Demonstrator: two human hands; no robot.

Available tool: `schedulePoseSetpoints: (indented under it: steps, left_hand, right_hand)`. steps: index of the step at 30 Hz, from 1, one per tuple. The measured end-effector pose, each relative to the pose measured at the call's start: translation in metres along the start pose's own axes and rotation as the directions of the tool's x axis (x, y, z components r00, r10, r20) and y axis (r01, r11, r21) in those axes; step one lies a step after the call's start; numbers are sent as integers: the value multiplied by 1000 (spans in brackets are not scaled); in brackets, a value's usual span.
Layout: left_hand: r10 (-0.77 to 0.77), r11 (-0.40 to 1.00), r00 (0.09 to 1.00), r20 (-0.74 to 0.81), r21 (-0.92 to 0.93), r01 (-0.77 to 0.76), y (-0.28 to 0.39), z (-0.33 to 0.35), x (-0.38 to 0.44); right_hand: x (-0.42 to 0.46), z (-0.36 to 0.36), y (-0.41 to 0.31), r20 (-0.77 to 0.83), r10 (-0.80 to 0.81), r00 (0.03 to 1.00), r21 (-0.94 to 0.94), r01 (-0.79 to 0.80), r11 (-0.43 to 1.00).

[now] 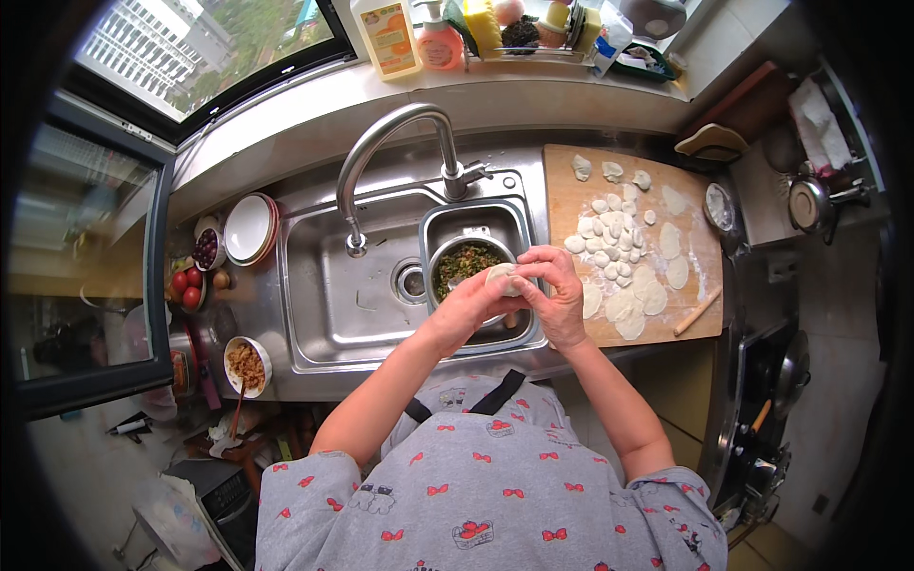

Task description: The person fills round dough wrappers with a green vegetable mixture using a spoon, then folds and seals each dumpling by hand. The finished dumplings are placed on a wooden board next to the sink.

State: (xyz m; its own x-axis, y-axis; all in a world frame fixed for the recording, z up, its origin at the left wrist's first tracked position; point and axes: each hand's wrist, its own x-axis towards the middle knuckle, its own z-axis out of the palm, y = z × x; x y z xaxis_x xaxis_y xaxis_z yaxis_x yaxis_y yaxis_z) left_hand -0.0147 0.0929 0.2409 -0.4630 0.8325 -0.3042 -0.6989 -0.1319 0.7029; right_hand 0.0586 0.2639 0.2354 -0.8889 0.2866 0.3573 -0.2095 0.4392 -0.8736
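Both my hands meet above a metal bowl of chopped filling (464,265) that stands in the small sink basin. A folded dumpling wrapper (502,277) is between them. My left hand (465,308) holds it from the left, and the fingers of my right hand (553,289) pinch its right edge. Whether filling lies inside the wrapper is hidden. On the wooden board (643,160) to the right are many small dough pieces (607,230), several rolled wrappers (630,314) and a thin rolling pin (698,312).
A curved steel faucet (396,114) arches over the large sink (321,314). Left of it stand stacked plates (248,228), a bowl of tomatoes (190,287) and a white bowl of brown food (246,365). An open window frame (161,271) juts in at the left.
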Motion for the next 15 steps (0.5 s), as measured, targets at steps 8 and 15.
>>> schedulePoseSetpoints:
  steps: [8,15]
  left_hand:
    - [319,906,947,-19,298,-300,-2,19,0]
    - [441,706,896,60,593,-387,6,20,-5]
  right_hand:
    - [7,4,-14,-142,-117,983,-108,102,989]
    - [13,-1,-28,-193,-125,973,-33,121,992]
